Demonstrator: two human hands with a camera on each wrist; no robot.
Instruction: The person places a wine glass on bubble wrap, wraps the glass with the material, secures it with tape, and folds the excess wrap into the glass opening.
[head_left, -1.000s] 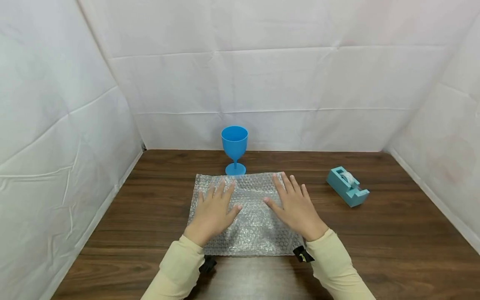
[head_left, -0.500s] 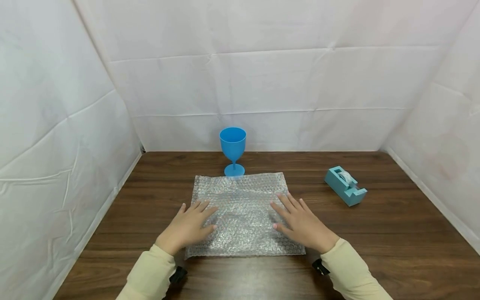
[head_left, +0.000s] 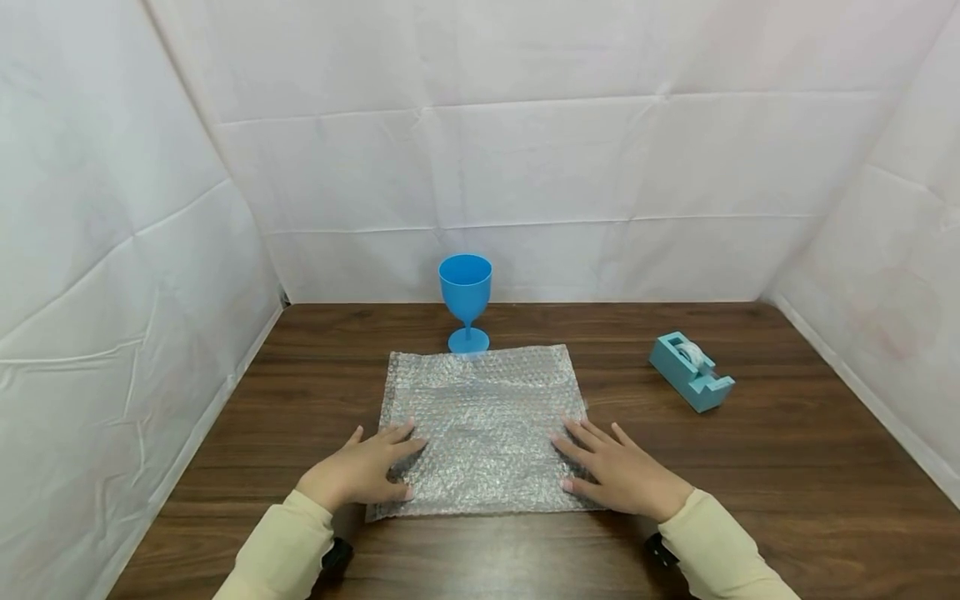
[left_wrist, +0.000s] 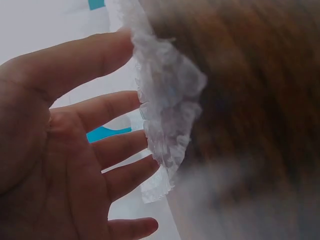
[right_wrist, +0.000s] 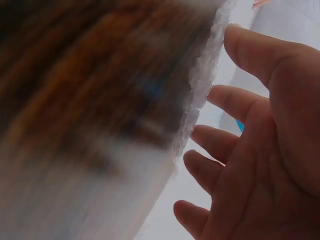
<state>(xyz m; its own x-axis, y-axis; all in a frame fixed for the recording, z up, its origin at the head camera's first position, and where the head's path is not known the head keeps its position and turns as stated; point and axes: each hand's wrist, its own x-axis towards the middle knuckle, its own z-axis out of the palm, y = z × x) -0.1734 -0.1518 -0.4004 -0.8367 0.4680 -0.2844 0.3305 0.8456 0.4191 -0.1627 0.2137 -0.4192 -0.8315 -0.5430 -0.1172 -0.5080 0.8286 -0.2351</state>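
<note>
The bubble wrap (head_left: pixel 487 433) lies flat on the tabletop (head_left: pixel 795 467), just in front of the blue goblet (head_left: pixel 466 287). The left hand (head_left: pixel 360 469) and right hand (head_left: pixel 621 469) touch its sides, fingers (left_wrist: pixel 107 106) extended, grasping nothing. Probably light, floppy, slick; the corners farthest from the goblet suit pinching.

The left sleeve (head_left: pixel 279 546) and right sleeve (head_left: pixel 722 537) were pale yellow, lightly creased. A small black left-wrist piece (head_left: pixel 337 553) and black right-wrist piece (head_left: pixel 660 549) jutted beside the cuffs.
</note>
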